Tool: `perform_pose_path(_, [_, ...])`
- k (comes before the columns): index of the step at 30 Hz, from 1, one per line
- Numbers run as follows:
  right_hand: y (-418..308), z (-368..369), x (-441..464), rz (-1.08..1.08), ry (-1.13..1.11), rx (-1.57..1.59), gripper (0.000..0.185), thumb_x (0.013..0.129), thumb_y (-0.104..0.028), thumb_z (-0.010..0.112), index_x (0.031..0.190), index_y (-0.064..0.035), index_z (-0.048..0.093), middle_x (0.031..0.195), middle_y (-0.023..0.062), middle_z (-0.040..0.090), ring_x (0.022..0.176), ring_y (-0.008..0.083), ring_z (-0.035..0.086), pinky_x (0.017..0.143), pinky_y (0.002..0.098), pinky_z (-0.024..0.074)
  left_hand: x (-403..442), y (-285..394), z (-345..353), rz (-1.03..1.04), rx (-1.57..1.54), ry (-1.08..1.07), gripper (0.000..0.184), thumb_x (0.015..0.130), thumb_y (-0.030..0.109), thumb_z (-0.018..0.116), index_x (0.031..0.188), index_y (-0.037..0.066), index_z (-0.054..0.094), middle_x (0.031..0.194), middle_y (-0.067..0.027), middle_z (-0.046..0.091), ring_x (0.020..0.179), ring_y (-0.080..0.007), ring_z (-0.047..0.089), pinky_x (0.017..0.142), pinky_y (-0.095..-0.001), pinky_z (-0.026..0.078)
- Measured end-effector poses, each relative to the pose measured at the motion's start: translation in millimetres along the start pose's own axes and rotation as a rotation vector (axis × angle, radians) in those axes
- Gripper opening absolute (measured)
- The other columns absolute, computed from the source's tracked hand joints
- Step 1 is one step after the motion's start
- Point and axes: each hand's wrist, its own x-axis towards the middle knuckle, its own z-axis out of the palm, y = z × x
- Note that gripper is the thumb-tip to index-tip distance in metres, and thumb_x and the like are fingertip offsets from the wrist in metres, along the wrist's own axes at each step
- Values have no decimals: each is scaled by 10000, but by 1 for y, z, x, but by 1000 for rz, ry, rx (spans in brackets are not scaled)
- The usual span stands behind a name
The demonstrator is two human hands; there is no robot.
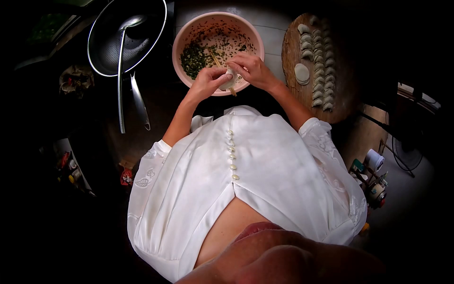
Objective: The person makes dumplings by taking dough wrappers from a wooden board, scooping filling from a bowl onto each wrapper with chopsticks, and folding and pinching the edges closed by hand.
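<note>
Both my hands meet over the near side of a pink bowl (pixel 259 45) with chopped green filling (pixel 193 57) in it. My left hand (pixel 208 84) pinches a pale dough wrapper (pixel 230 81) between thumb and fingers. From the other side my right hand (pixel 250 70) presses its fingertips on the wrapper's upper edge. Whether filling lies inside the wrapper is hidden by the fingers. Wooden chopsticks (pixel 232 91) lean in the bowl, their ends sticking out past its near rim just below the wrapper.
Right of the bowl, a round wooden board (pixel 292 49) bears rows of folded dumplings (pixel 318 64) and a small stack of round wrappers (pixel 301 73). At the upper left stands a dark wok (pixel 101 47) with a metal ladle (pixel 121 80) across it.
</note>
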Motion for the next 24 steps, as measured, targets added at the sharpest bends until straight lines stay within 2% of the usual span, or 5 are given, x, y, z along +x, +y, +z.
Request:
perform_pose_path(6, [6, 0, 3, -95, -109, -119, 125, 917, -113, 673, 924, 9, 698, 860, 119, 637, 834, 292, 629, 746, 386, 513, 3, -3, 2, 33, -35, -7, 284, 966, 217, 699, 1070, -45, 731, 852, -66, 718, 782, -105, 651, 700, -289, 543])
perform_pose_path(11, [1, -3, 1, 116, -50, 53, 113, 905, -104, 674, 892, 8, 678, 825, 124, 632, 818, 300, 621, 735, 405, 511, 2, 1, 2, -98, -215, -40, 301, 990, 218, 669, 1110, -54, 713, 875, -90, 717, 776, -144, 701, 605, -288, 601])
perform_pose_path(18, [9, -1, -1, -34, -89, -98, 122, 921, -101, 665, 923, 17, 695, 842, 140, 664, 789, 303, 643, 725, 396, 518, 2, 10, 3, -145, -205, -41, 302, 997, 226, 662, 1114, -48, 710, 864, -87, 717, 705, -141, 700, 574, -270, 580])
perform_pose_path(20, [4, -3, -3, 134, -30, 31, 127, 924, -99, 664, 896, 24, 684, 815, 143, 654, 762, 313, 640, 709, 398, 514, 2, 11, 3, -149, -211, -35, 302, 998, 233, 662, 1105, -45, 711, 857, -87, 715, 691, -133, 694, 569, -263, 576])
perform_pose_path(24, [2, -4, -5, 114, -39, 67, 131, 930, -100, 658, 895, 23, 683, 803, 149, 652, 774, 315, 644, 706, 397, 513, 5, 2, 5, -137, -253, -36, 298, 999, 233, 659, 1099, -43, 711, 850, -82, 712, 687, -135, 692, 562, -265, 576])
